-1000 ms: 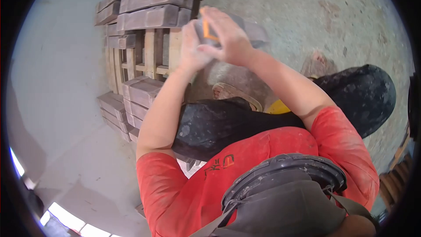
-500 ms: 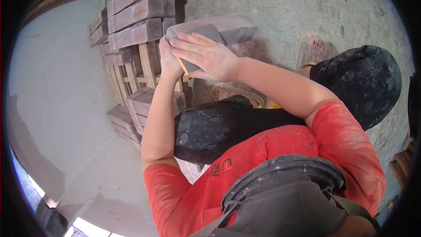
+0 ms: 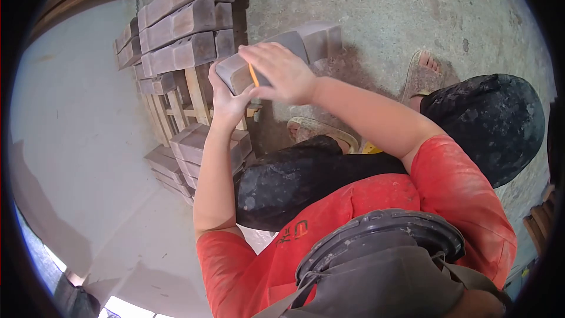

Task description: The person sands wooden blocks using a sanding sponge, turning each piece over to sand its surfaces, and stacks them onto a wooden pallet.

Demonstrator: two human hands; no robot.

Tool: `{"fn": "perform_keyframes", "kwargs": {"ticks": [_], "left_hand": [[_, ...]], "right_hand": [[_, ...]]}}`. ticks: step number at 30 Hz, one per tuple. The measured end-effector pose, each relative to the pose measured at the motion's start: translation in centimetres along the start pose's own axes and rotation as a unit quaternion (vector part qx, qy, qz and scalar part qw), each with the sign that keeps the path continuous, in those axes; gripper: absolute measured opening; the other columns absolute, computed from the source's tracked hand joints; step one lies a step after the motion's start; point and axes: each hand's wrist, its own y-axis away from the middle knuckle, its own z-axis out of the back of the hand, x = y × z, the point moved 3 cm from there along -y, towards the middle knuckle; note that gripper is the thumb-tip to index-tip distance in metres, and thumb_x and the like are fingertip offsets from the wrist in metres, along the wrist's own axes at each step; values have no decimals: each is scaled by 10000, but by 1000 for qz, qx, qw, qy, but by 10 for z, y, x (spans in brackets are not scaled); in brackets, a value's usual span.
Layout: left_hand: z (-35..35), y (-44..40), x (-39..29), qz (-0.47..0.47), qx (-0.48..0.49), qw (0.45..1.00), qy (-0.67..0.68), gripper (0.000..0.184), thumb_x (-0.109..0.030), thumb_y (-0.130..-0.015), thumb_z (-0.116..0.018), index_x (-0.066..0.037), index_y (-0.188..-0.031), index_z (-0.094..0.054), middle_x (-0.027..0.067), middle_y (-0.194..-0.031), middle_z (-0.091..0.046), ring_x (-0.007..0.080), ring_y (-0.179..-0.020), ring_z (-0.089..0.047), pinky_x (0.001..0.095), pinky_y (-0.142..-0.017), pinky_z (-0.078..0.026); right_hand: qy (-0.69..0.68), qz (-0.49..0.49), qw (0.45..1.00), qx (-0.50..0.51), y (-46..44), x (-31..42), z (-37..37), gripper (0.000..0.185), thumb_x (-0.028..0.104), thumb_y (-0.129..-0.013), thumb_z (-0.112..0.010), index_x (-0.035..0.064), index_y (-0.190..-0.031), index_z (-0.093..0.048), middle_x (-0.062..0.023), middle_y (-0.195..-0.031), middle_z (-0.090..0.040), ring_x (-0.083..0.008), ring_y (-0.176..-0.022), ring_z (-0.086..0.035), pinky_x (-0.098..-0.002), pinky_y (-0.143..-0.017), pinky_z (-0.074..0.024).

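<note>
A long grey-brown block with rounded edges point(image 3: 235, 75) is held in the air ahead of me, slanting away to the right. My left hand point(image 3: 226, 99) grips its near end, thumb and fingers around the sides. Wrapped over the block's upper face is a dark grey sanding pad point(image 3: 293, 44) with an orange edge. My right hand point(image 3: 282, 74) is closed over this pad, pressing it against the block. The palm hides part of the pad. Just left of the hands stand similar blocks, stacked in rows point(image 3: 179, 22).
Under the stack is a wooden pallet point(image 3: 197, 91); a lower stack of blocks point(image 3: 203, 141) stands closer to me. A pale wall point(image 3: 82, 106) runs along the left. My sandalled feet point(image 3: 424, 77) rest on the concrete floor point(image 3: 376, 6). Brown boards point(image 3: 540, 221) lie at far right.
My right hand has slid the pad away from the block's near end, uncovering that end. The block has turned slightly and looks less blurred. My left hand still grips it.
</note>
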Motion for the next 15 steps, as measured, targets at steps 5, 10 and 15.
{"fn": "perform_keyframes", "kwargs": {"ticks": [5,10,15], "left_hand": [[0,6,6,-85,-32,992,-87,990,-217,-667,-863,-12,-1387,-215,199,-1281,-437,310,-1195,-480,416,-1021,-398],[-5,4,-12,-133,-30,984,-118,1011,-246,-629,-875,3,-1375,-238,217,-1262,-439,350,-1175,-489,435,-1011,-404],[-7,17,-11,-163,-43,975,-142,1025,-268,-611,-873,18,-1377,-255,233,-1243,-459,378,-1164,-503,426,-1005,-411]], "right_hand": [[63,-247,950,182,19,-86,6,435,296,-877,-577,59,-1242,-580,-172,-1209,-625,-288,-1109,-615,-415,-945,-495],[10,-180,968,176,-1,-28,-2,491,372,-908,-602,43,-1269,-555,-207,-1290,-568,-351,-1216,-537,-420,-1035,-425],[-62,-176,962,199,6,-32,13,663,440,-887,-615,-3,-1360,-477,-214,-1353,-528,-359,-1257,-505,-407,-1086,-373]]}}
